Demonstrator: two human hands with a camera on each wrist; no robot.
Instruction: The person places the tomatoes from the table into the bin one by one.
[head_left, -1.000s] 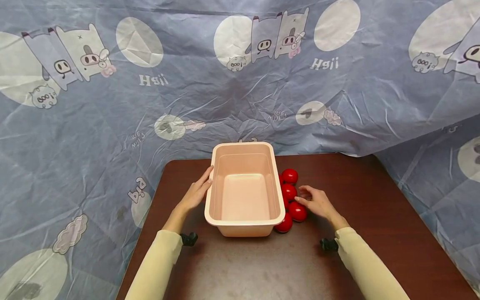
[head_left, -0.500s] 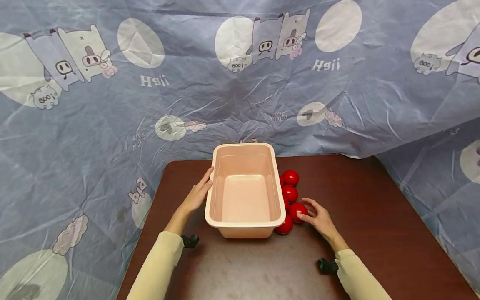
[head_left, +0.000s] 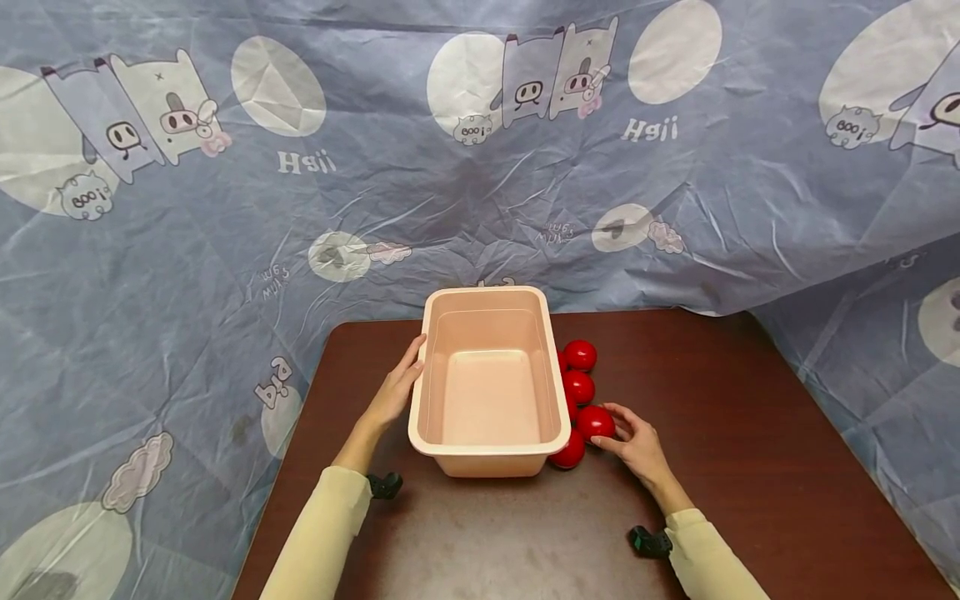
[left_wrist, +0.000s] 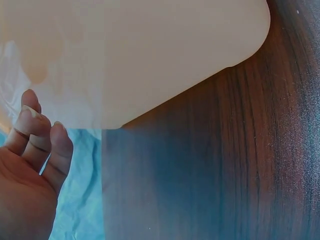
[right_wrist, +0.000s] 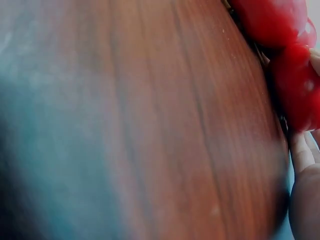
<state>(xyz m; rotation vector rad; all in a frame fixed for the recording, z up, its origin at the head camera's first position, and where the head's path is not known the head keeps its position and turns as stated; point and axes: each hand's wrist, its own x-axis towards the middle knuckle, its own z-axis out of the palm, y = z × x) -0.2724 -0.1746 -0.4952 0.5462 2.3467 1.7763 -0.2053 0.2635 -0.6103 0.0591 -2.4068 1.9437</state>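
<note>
A pale pink plastic basin [head_left: 491,446] stands on the table, its inside facing me. Against its left wall rests my left hand [head_left: 390,396], fingers fairly extended; the left wrist view shows the fingertips [left_wrist: 59,132] beside the outer wall. Several glossy red round things, like tomatoes, lie along the basin's right side, some partly hidden by its rim. My right hand [head_left: 637,446] has thumb and fingers around the nearest right red tomato-like ball [head_left: 595,422]. In the right wrist view, fingers touch the red tomato-like ball [right_wrist: 297,95] from two sides.
Another red ball [head_left: 567,450] sits just below the held one, and two more red balls [head_left: 580,355] lie farther back. The dark wooden table [head_left: 750,433] extends to the right. A blue patterned cloth [head_left: 420,183] hangs behind it.
My right hand has come down and toward me from the middle red balls, and its fingers have closed around the nearer right one. The left hand and basin stay in place.
</note>
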